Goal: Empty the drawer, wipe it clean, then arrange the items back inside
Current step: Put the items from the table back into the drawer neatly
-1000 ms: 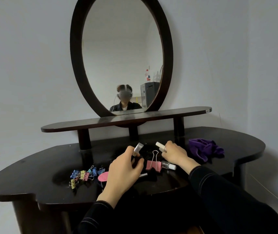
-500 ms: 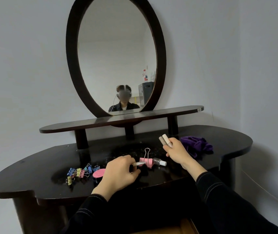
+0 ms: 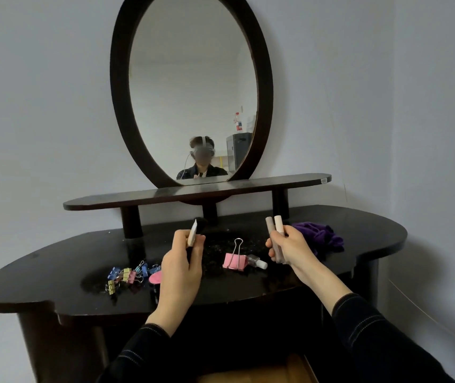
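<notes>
right hand gripped two tubes, upright, right of the pink clip; left hand pinched a brush, near-upright, left of it; drawer lay below the clip, toward the person, about equally near both hands

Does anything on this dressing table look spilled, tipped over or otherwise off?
Yes: pale specks are scattered over the middle of the black tabletop, like spilled grit or dust. A small clear bottle with a white cap lies on its side beside the pink binder clip.
</notes>
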Demonstrator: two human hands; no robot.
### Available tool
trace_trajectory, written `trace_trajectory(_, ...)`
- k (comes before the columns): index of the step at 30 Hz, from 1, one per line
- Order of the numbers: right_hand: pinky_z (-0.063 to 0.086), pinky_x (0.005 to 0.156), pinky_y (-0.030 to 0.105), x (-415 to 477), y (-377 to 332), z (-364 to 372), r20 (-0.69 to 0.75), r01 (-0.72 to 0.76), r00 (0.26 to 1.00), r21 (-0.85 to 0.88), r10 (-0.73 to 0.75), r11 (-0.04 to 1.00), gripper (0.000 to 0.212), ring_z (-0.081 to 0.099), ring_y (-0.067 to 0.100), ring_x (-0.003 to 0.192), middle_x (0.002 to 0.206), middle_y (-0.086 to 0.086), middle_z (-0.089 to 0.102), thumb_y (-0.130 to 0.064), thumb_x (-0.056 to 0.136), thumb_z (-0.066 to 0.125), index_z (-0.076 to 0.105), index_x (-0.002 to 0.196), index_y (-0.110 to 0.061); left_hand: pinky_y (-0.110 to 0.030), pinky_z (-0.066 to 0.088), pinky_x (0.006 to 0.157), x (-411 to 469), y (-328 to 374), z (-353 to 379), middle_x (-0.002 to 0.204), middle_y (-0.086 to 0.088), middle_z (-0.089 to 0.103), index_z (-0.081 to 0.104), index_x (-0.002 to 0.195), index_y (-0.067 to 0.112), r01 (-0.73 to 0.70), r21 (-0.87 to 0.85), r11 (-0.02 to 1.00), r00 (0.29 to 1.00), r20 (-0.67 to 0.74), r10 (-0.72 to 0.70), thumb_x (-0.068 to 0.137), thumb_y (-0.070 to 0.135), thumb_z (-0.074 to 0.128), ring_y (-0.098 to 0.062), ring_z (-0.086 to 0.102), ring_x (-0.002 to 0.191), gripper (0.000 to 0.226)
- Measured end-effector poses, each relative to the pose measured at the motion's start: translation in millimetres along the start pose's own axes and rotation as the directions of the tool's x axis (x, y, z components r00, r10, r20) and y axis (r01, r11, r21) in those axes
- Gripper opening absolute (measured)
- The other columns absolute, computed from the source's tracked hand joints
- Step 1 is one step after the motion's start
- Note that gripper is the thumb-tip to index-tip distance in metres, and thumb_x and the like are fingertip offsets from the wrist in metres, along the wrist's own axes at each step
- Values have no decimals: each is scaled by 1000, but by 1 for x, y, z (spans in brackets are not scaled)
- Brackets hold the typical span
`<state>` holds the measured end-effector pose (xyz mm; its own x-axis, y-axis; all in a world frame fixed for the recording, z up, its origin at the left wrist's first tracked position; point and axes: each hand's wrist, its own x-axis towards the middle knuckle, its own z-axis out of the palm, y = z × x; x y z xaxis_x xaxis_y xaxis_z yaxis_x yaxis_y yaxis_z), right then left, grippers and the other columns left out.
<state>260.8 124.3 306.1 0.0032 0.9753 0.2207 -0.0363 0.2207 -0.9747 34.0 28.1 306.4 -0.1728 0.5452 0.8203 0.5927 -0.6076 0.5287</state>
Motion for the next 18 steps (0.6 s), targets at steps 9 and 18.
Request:
trace_trajectory(9,52,61,30,-152,18,0,382,74,919,63,-92,995,26,61,22,65,88,10,68,-34,98,57,63,115,-15,-21,30,37,-128,34,11,50,2,46,69,79,21,489,-525,697,872,321,-370,83,51,73,-10,37,36,30)
trace_trajectory(18,59,67,33,-192,134,7,465,-97,839,-380,281,920,19,71,21,70,87,9,68,-22,105,48,43,124,-20,-23,25,38,-226,-27,22,76,-6,57,65,84,16,922,-289,260,387,728,-565,91,41,70,-11,35,50,27)
